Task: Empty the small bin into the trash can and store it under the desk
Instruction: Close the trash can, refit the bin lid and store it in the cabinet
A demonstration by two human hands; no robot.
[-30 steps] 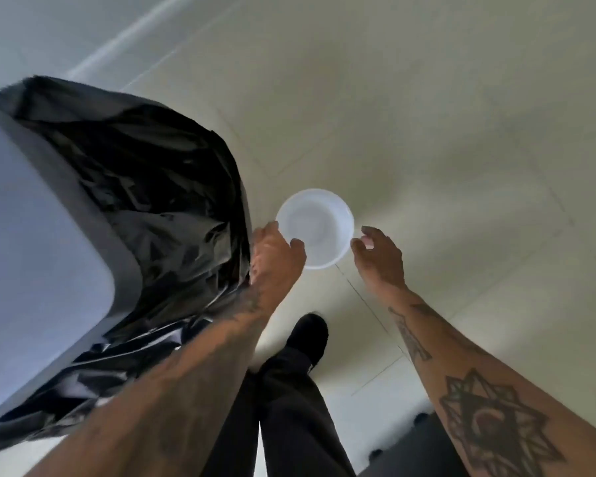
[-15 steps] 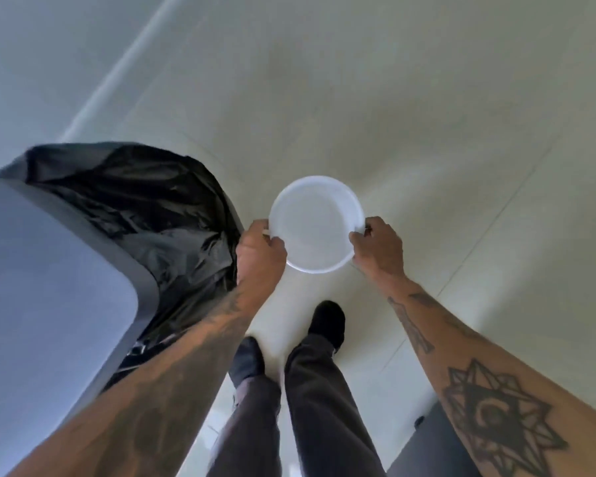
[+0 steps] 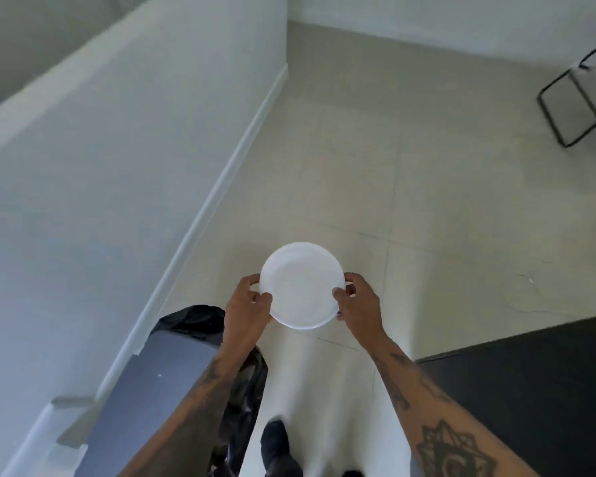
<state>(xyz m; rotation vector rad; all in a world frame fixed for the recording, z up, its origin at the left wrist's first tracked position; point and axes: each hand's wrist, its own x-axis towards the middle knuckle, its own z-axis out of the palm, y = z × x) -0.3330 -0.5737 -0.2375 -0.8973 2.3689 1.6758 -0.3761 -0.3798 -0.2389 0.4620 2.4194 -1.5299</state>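
A black metal frame (image 3: pixel 578 98) stands on the tiled floor (image 3: pixel 410 166) near the white wall (image 3: pixel 117 149).

Small white round bin (image 3: pixel 301 285) upright, looks empty, held above floor, right of black-bagged trash can (image 3: pixel 172 366).

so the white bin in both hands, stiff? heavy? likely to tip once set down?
Probably stiff: the small white bin keeps a clean round rim though the left hand and right hand pinch opposite edges. Likely light: its inside looks empty and fingertips alone carry it. Smooth plastic could be slippery. Tipping is hard to judge; its height is hidden from above.
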